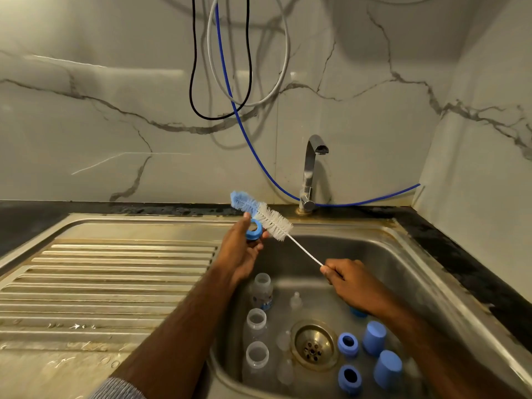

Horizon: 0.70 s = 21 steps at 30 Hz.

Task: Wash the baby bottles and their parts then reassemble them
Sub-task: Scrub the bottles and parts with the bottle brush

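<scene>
My left hand [240, 251] holds a blue screw ring [254, 229] above the sink's left rim. My right hand [349, 280] grips the wire handle of a bottle brush [270, 218], whose white and blue bristles lie across the ring. In the steel sink [403, 272] lie three clear bottles [256, 359], clear teats [296, 302], two more blue rings [347, 344] and blue caps [374, 336]. Another blue part is partly hidden under my right wrist.
A chrome tap [309, 174] stands behind the basin, no water running. A ribbed steel draining board [100, 283] spreads to the left. Blue, black and grey hoses [239, 110] hang on the marble wall. The drain [313, 345] sits mid-basin.
</scene>
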Each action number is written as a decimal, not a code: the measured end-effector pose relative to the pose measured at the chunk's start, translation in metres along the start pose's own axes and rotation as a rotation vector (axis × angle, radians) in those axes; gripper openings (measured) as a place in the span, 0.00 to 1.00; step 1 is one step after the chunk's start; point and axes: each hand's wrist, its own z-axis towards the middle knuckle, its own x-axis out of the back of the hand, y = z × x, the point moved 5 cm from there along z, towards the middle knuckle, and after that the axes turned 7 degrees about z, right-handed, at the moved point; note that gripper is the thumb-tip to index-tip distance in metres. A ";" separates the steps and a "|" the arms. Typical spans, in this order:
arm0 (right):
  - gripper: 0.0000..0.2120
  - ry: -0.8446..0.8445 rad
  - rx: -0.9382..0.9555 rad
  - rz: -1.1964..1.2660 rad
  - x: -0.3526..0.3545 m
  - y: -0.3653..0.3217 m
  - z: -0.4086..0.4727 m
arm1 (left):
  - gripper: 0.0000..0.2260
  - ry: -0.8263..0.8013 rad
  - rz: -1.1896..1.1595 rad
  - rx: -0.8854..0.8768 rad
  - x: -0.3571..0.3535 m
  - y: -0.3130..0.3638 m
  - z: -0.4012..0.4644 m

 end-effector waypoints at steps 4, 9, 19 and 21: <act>0.17 0.028 -0.031 0.011 0.004 0.005 0.000 | 0.19 -0.101 -0.133 0.132 -0.003 0.001 0.000; 0.17 0.079 -0.030 0.029 0.009 0.001 -0.001 | 0.14 -0.116 -0.110 0.068 -0.007 0.002 -0.001; 0.18 -0.042 0.014 0.062 0.005 -0.005 -0.002 | 0.14 0.049 -0.038 -0.130 0.000 0.015 0.001; 0.17 -0.027 0.035 0.048 0.006 -0.007 -0.002 | 0.15 0.041 0.092 -0.158 -0.001 0.014 -0.002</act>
